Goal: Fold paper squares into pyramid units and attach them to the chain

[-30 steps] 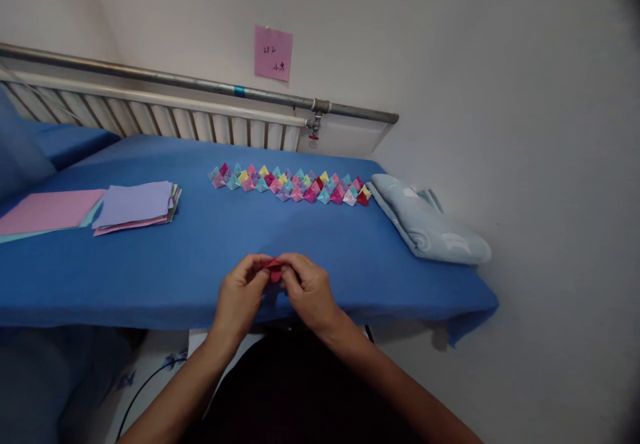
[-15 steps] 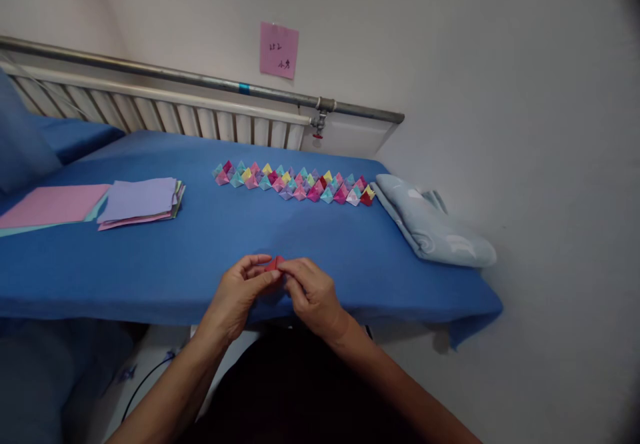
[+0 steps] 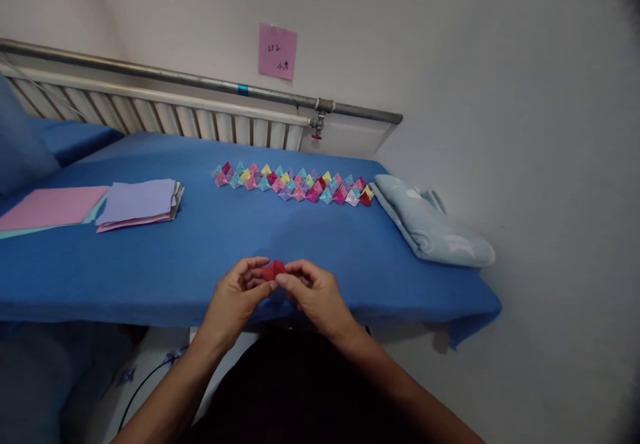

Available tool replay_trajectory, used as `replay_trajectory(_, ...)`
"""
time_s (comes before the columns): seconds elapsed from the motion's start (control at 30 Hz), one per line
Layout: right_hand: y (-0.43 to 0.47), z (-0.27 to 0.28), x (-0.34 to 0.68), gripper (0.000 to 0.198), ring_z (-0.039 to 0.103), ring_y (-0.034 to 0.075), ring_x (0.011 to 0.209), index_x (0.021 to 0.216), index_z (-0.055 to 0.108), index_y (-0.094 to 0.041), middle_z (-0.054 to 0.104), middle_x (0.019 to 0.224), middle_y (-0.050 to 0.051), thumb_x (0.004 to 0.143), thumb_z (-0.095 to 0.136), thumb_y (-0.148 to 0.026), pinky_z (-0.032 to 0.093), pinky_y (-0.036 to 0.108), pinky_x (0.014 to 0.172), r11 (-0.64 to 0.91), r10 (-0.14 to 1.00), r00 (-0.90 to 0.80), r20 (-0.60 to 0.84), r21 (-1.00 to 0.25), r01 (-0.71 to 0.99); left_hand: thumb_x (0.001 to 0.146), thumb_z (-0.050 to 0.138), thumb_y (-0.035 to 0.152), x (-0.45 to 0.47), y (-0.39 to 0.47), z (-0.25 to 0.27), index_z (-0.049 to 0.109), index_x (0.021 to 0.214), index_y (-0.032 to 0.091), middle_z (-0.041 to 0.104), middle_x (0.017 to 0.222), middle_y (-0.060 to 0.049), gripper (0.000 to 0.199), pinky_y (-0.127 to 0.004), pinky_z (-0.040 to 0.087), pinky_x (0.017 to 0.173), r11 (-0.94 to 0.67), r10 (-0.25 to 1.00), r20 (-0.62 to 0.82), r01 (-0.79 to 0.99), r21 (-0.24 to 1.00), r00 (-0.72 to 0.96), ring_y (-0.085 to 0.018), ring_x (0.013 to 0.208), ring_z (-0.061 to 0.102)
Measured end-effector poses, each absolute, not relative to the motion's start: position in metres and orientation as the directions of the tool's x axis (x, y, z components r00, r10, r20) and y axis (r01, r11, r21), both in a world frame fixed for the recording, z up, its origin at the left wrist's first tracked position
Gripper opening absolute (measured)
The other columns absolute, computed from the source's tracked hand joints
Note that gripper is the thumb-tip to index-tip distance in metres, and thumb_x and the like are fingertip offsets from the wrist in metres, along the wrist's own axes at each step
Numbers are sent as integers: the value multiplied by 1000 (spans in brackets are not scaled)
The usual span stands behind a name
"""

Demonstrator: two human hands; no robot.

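Between my two hands is a small red folded paper piece (image 3: 273,270), held above the front part of the blue-covered table (image 3: 210,251). My left hand (image 3: 239,295) grips its left side, thumb below and fingers curled behind. From the right, my right hand (image 3: 316,292) pinches the same piece, its thumb at the lower edge. Further back lie rows of colourful folded paper pieces (image 3: 299,193), diamond-like in outline, in pink, blue, yellow, purple and red.
A stack of coloured paper squares (image 3: 137,201), purple on top, lies at the left beside larger pink sheets (image 3: 55,205). A folded light-blue blanket (image 3: 435,227) rests at the right end. Behind are a radiator (image 3: 190,121), a pipe and a pink note (image 3: 277,52) on the wall.
My right hand has shifted its hold, its thumb now at the lower edge of the red paper piece. More of the piece shows between the hands.
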State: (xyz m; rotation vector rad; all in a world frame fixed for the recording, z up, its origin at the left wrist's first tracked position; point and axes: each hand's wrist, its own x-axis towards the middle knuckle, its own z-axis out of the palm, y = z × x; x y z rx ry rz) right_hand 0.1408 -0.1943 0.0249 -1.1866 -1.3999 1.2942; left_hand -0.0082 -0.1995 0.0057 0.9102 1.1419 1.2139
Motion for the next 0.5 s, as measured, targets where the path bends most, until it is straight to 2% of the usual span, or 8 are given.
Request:
replay_trajectory(0.17,-198,22,140,10,55,10,64,80,67,-19,65,74,-2,75,65,-27,43,22,62,65,988,-146,46,-989,131,63,78,29,-7,-203,6,61,93,18,70,81,1,36,-26,50,75,120,993,-115,-187,975,35,-12,76,64)
replay_trajectory(0.27,-200,19,140,10,56,11,66,80,67,-19,66,75,-2,75,65,-28,44,23,63,75,988,-142,62,-993,86,66,76,29,-9,-205,4,64,88,19,70,83,1,27,-25,48,76,109,992,-94,-191,975,88,-11,77,63)
replay_trajectory(0.5,-200,18,142,12,52,9,57,80,66,-19,60,64,-4,74,66,-30,43,22,57,-47,985,-171,-40,-998,-40,72,68,34,-15,-208,7,70,84,20,72,81,0,19,-27,47,77,103,975,-89,-59,993,201,-14,79,63)
